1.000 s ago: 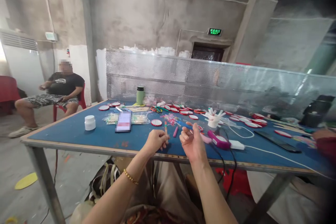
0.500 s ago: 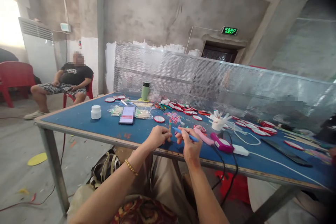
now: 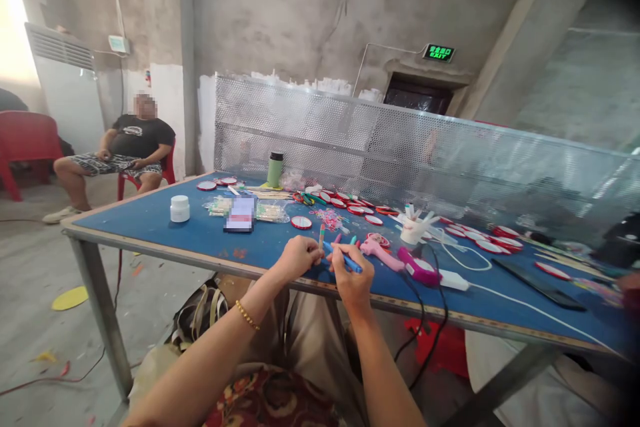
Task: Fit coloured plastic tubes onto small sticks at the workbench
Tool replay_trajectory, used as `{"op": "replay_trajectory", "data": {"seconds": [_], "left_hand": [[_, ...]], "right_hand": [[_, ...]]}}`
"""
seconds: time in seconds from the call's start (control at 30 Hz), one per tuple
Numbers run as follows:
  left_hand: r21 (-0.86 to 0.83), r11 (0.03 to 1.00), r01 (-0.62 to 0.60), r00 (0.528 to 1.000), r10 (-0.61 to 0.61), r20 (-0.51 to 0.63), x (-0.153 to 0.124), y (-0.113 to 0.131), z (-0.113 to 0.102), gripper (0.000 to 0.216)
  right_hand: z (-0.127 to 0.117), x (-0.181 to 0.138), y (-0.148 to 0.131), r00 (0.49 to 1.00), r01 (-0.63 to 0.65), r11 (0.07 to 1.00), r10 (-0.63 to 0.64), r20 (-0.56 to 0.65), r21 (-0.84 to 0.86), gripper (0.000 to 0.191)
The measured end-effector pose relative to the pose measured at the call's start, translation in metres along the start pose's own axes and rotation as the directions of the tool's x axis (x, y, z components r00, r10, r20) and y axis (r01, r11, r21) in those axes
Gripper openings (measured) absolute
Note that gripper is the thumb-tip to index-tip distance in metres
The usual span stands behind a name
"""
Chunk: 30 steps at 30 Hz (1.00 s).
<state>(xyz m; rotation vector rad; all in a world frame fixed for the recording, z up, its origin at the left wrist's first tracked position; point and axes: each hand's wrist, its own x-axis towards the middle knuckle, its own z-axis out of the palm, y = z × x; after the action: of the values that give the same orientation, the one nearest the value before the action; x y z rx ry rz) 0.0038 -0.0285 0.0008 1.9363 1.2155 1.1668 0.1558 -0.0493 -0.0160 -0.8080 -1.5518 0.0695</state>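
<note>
My left hand (image 3: 300,257) is closed on a short wooden stick (image 3: 322,235) with green and orange-red bands at its upper end, holding it upright over the table's near edge. In my right hand (image 3: 356,280) a blue marker pen (image 3: 354,265) is gripped like a writing tool. Its tip points left and meets or nearly meets the stick; exact contact is too small to make out. Just beyond the right hand lie other coloured pens (image 3: 354,240), partly hidden. A pink glue gun (image 3: 384,256) rests to the right of that hand.
The blue table (image 3: 150,233) carries a white jar (image 3: 180,209), a phone (image 3: 240,215), bagged sticks (image 3: 273,213), a green bottle (image 3: 275,170), red-rimmed discs (image 3: 301,222), a white cup of pens (image 3: 412,230) and a magenta device (image 3: 419,267) with cables. A person (image 3: 140,140) sits at left.
My right hand has moved slightly left, bringing the blue marker's tip closer to the stick. My left hand keeps its hold on the stick. The whole view has shifted a little.
</note>
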Motion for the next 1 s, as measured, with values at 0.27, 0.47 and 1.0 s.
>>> {"op": "replay_trajectory", "data": {"seconds": [0.27, 0.47, 1.0], "left_hand": [[0.045, 0.999, -0.028, 1.0, 0.028, 0.0, -0.0021, 0.0022, -0.0014, 0.028], [0.047, 0.998, -0.042, 0.999, 0.042, 0.0, -0.0027, 0.0036, -0.0021, 0.029], [0.052, 0.998, -0.045, 0.999, 0.044, 0.011, -0.0014, 0.0017, -0.0017, 0.03]], "right_hand": [[0.0016, 0.0012, -0.0017, 0.997, 0.074, 0.995, -0.073, 0.014, -0.066, 0.017], [0.0007, 0.0019, -0.005, 0.997, 0.07, 0.994, -0.069, 0.015, -0.078, 0.018], [0.0012, 0.0016, -0.0043, 0.997, 0.073, 0.994, -0.074, -0.002, -0.083, 0.017]]}}
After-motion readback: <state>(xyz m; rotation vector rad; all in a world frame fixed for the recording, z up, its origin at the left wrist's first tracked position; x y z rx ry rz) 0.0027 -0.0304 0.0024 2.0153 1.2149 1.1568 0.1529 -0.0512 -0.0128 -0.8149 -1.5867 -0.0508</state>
